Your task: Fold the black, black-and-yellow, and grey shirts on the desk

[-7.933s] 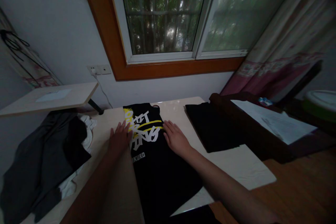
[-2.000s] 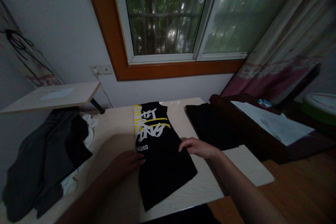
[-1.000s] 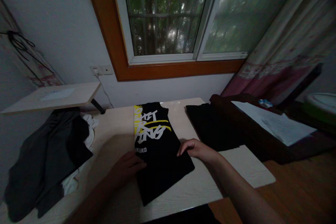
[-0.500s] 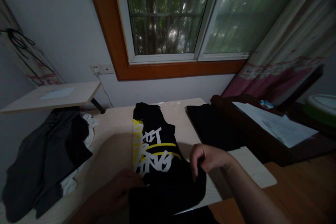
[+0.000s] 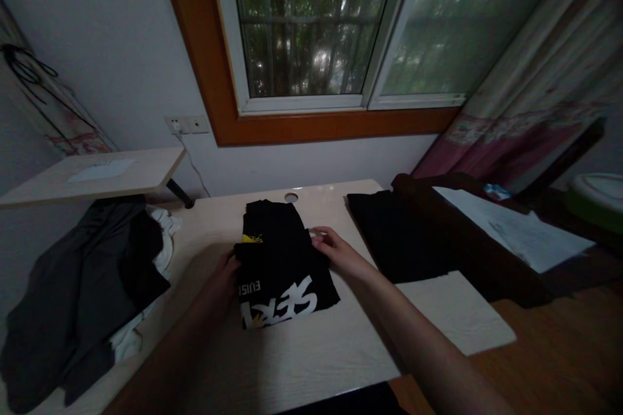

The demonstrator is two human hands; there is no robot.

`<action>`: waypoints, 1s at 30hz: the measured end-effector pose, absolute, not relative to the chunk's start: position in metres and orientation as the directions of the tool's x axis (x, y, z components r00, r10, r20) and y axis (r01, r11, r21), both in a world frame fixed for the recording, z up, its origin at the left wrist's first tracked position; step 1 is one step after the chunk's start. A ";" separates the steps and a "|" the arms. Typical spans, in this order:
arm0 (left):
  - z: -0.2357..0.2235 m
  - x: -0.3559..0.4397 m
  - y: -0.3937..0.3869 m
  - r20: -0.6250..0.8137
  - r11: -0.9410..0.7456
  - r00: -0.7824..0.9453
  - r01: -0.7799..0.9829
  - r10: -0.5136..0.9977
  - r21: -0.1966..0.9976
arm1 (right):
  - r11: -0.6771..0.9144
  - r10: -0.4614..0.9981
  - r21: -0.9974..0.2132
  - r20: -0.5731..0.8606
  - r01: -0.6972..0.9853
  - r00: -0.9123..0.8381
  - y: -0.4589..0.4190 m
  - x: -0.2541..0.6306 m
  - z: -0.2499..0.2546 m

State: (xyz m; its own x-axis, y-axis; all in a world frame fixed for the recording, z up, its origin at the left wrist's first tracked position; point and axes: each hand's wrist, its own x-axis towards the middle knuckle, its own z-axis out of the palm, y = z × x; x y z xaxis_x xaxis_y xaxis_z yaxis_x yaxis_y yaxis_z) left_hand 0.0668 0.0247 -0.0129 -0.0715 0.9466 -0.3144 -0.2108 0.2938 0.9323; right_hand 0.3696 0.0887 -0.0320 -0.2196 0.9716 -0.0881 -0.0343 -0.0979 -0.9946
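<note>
A black T-shirt point(image 5: 282, 262) with white and yellow lettering lies folded on the pale table point(image 5: 311, 363); its lower half is doubled up over the top, so white print shows upside down near the front. My left hand point(image 5: 224, 274) grips the folded edge on the left side. My right hand point(image 5: 333, 249) pinches the same edge on the right, fingers curled on the cloth.
A folded black garment point(image 5: 396, 240) lies to the right on the table. A heap of dark and white clothes point(image 5: 82, 292) covers the left end. A dark desk with papers point(image 5: 511, 233) stands at right, a small side shelf point(image 5: 92, 175) at left.
Both hands lifted the shirt's lower part and carried it away from me over the upper part, so the shirt is now half as long. The front print is covered.
</note>
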 end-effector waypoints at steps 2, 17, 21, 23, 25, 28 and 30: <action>-0.022 0.060 0.022 -0.351 0.329 -0.027 -0.290 0.936 0.899 | -0.031 0.969 -0.999 -0.032 0.009 -0.246 0.084 0.374 -0.041; -0.017 0.059 0.002 -0.253 0.253 0.014 0.024 0.967 0.967 | 0.124 0.860 -0.927 -0.078 0.354 -0.505 0.063 0.390 -0.015; -0.019 0.060 -0.018 -0.259 0.257 0.072 0.031 0.963 0.966 | 0.091 0.755 -0.895 -0.224 0.437 -0.617 0.053 0.404 -0.002; -0.021 0.057 -0.025 -0.271 0.266 0.105 0.058 0.957 0.962 | 0.092 0.709 -0.867 -0.288 0.490 -0.644 0.049 0.411 0.001; -0.023 0.052 -0.028 -0.275 0.264 0.119 0.099 0.954 0.959 | 0.107 0.710 -0.851 -0.297 0.515 -0.638 0.046 0.416 0.000; -0.026 0.042 -0.022 -0.167 0.141 0.078 0.264 0.983 0.954 | 0.144 0.786 -0.857 -0.205 0.494 -0.584 0.044 0.415 -0.004; -0.028 0.034 -0.013 0.000 -0.032 0.070 0.457 0.998 0.889 | 0.172 0.842 -0.865 -0.120 0.471 -0.527 0.044 0.411 -0.007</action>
